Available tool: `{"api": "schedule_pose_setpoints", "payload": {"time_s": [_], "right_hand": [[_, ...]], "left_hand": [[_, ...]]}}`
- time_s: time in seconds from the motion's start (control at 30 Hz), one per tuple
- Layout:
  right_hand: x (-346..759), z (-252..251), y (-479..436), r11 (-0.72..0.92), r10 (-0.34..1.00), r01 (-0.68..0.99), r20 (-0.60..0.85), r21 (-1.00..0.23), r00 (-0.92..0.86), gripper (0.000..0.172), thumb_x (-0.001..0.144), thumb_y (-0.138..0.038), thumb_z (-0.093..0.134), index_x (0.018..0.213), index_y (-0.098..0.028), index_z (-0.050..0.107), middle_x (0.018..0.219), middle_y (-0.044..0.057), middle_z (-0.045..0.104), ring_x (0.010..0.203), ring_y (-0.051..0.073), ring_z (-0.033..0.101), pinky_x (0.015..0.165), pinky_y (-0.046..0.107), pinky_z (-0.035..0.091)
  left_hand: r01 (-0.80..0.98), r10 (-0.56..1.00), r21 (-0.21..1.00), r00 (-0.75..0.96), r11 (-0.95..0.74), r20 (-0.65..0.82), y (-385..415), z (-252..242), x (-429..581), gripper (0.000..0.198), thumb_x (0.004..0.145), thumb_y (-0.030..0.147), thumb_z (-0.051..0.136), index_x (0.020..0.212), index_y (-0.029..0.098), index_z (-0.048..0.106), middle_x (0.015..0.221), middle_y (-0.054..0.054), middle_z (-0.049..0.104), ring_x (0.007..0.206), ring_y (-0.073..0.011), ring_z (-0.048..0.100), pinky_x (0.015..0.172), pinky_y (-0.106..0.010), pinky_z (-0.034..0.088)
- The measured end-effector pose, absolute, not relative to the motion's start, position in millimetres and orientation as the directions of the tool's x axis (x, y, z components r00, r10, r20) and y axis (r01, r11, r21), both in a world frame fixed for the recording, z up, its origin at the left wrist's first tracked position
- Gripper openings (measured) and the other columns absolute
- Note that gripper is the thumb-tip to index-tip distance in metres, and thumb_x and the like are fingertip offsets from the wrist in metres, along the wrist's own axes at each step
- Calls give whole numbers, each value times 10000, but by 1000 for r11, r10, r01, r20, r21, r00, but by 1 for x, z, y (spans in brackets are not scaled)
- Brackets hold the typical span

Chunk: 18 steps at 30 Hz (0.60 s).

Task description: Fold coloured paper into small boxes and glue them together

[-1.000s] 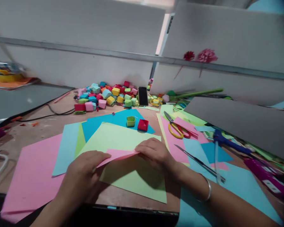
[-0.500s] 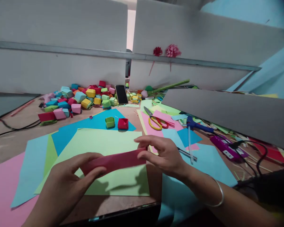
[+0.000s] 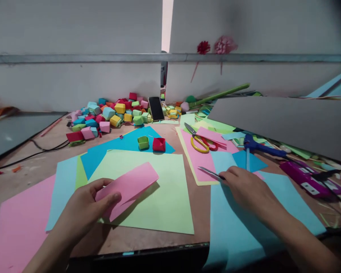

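Paper (image 3: 140, 176), pink and apparently doubled, is held tilted above the pale green sheet (image 3: 165, 216), pinched near its left end by the left hand (image 3: 83, 208), thumb on the near face and fingers behind; that grip probably serves to keep the right end free and the layers together. To the right, the right hand (image 3: 246, 189) closes its fingertips on the right part of a slim metal tool (image 3: 208, 172), leaving the pointed tip exposed toward the left, likely to keep fingers off it. This palm faces down, the forearm slanting in from the near right; the left forearm rises from the near left, thumb uppermost.
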State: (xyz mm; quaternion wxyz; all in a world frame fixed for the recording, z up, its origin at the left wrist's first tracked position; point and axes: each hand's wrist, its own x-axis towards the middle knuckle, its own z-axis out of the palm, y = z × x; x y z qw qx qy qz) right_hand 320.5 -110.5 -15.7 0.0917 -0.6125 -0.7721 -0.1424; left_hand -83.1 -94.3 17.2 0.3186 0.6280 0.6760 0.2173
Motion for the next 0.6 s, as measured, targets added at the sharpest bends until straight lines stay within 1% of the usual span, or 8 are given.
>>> {"api": "schedule_pose_setpoints", "payload": {"time_s": [0.07,0.1,0.17,0.23,0.33,0.4,0.47,0.6], "right_hand": [[301,-5,-118,279,890,955,348,100,-296,300,872,-78,387,930,-174,665,881,116,646,743,240,625,514,320,422],[290,1,-123,337,868,939,364,67,-337,302,878,-79,380,977,-173,650,911,116,637,762,232,627,532,316,447],[268,12,-133,475,809,879,411,-37,-420,295,891,-87,378,1036,-179,618,910,102,620,705,191,613,521,290,462],[249,20,-142,574,759,808,456,-134,-464,289,901,-91,378,1068,-181,597,892,92,607,670,170,596,515,275,472],[231,26,-147,595,749,773,502,-222,-432,259,903,-93,406,1034,-193,606,861,85,600,678,170,582,545,279,486],[224,26,-147,584,741,783,533,-214,-408,231,909,-106,428,990,-202,622,836,81,607,678,170,573,548,278,478],[219,25,-145,594,689,790,602,-150,-404,199,915,-108,456,968,-185,632,836,86,631,707,177,582,574,286,475],[210,19,-143,598,559,801,724,-15,-404,155,895,-56,532,1003,-98,635,875,117,674,813,213,610,679,329,480]], "left_hand": [[666,983,732,-16,145,-180,-96,17,-84,373,700,535,676,899,220,712,692,10,706,634,-213,647,535,-254,483],[633,980,758,-6,158,-199,-96,17,-84,382,696,531,687,913,217,708,715,4,711,645,-213,645,544,-256,484],[566,974,804,7,181,-224,-97,16,-85,386,709,522,691,937,210,694,726,2,705,632,-196,624,556,-253,478],[520,972,832,15,192,-233,-99,16,-85,398,728,526,684,963,204,682,726,2,697,609,-178,594,558,-249,465],[486,974,851,-8,200,-225,-100,16,-81,434,729,537,685,996,195,674,747,-10,701,596,-173,571,545,-251,446],[463,976,862,-29,205,-217,-101,16,-79,438,713,525,700,991,189,675,742,-13,699,587,-171,559,534,-249,433],[433,974,875,-28,216,-226,-102,16,-76,424,692,499,720,973,183,678,699,-1,681,569,-161,540,525,-237,419],[374,965,894,-3,246,-263,-104,17,-71,415,676,444,740,985,176,671,655,20,653,560,-145,521,518,-216,408]]}}
